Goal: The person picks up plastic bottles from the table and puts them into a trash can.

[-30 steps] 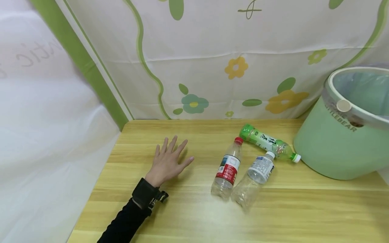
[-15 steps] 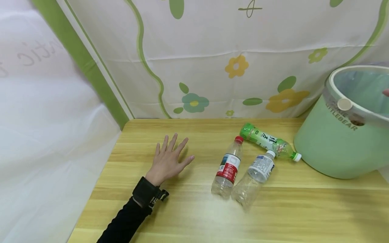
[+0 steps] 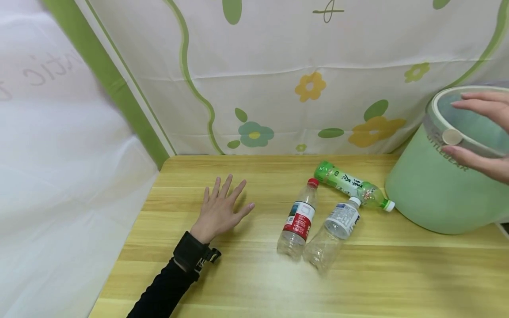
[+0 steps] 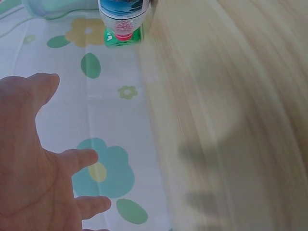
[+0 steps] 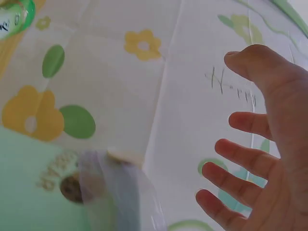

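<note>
My left hand is spread, palm down, low over the left part of the wooden table, holding nothing. At the right edge of the head view my right hand, thumb and fingers apart and nothing between them, hovers in front of the bin's rim. To the right of my left hand lies a clear plastic bottle with a red cap. Beside it rests a crumpled clear bottle with a white cap. Behind these two, a green tea bottle lies slantwise, its white cap close to the bin.
A light green trash bin with a plastic liner stands at the table's right. A flower-printed cloth hangs along the back edge of the wooden table. More white cloth hangs at the left.
My right hand has come into the head view from the right, moving left across the bin's opening. My left hand and the three bottles have stayed where they were.
</note>
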Motion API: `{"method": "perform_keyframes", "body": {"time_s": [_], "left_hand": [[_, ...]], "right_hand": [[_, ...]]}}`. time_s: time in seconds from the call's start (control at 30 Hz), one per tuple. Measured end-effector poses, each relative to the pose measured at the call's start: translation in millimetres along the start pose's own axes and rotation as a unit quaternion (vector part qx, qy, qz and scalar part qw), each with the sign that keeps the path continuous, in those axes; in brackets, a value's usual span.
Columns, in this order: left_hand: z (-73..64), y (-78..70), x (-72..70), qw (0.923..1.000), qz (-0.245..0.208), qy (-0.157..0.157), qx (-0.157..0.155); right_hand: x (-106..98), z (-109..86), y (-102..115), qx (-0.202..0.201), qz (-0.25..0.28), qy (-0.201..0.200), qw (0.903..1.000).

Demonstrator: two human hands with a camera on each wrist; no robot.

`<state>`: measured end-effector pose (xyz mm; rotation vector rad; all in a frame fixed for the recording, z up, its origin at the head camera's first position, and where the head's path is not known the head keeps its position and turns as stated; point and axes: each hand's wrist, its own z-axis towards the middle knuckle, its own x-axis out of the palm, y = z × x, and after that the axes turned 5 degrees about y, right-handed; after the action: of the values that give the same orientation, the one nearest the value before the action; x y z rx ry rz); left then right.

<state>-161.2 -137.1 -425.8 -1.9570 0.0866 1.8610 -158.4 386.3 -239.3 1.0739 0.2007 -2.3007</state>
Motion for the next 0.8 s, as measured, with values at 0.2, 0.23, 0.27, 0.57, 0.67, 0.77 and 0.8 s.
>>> {"method": "perform_keyframes", "body": {"time_s": [0.2,0.23,0.27,0.57,0.67,0.77,0.8], "left_hand": [[0.4,-1.1,-0.9,1.0000,-0.001,0.007,-0.002],[0.4,-1.2,-0.9,1.0000,0.000,0.008,-0.003],[0.5,-1.3,-0.8,1.0000,0.000,0.009,-0.003],[0.5,-2.6,-0.7,1.0000,0.003,0.007,0.000],[0.4,-3.6,-1.5,1.0000,0.004,0.006,0.002],[0.0,-4.7,-2.4,1.0000,0.003,0.003,0.004],[-0.2,-5.1,-2.7,1.0000,0.003,0.004,0.004]], "right_hand": [[7,-4.0,41,-0.057,-0.012,0.015,0.9982],[10,-5.7,44,-0.067,-0.013,0.021,0.9974],[14,-7.4,47,-0.078,-0.011,0.028,0.9965],[55,-31.4,64,-0.122,0.004,0.120,0.9852],[74,-43.4,62,-0.107,0.014,0.149,0.9829],[94,-57.6,62,-0.084,0.017,0.182,0.9796],[100,-62.4,62,-0.077,0.015,0.189,0.9787]]}}
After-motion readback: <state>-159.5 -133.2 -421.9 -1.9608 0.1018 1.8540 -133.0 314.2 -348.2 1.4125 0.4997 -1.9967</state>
